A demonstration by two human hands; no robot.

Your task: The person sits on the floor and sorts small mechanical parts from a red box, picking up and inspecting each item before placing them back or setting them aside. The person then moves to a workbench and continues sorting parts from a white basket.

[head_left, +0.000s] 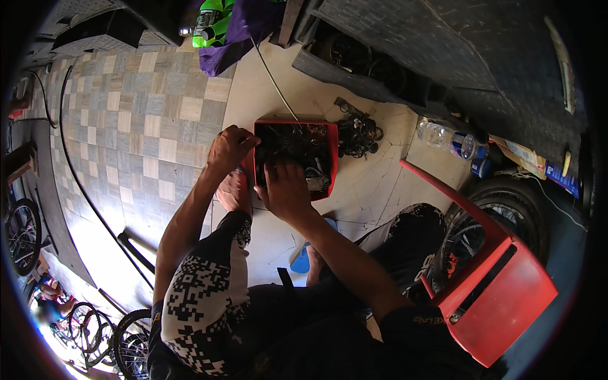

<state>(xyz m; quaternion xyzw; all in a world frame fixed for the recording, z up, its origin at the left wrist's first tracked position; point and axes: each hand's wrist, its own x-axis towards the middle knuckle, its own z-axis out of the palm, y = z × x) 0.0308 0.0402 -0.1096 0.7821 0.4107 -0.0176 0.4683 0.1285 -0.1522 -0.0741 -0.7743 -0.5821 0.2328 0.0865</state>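
Around our right hand we see a red bin, its jumbled contents mostly black. Right of that hand, beside the bin, the pile of parts is blackish too. Left of our left hand, the floor wears a grey, tan and cream checkered patchwork. Well beyond both hands we find purple cloth and bright green bottles; nearer us, trousers in black-and-white pixel camouflage (one sandal shows blue).
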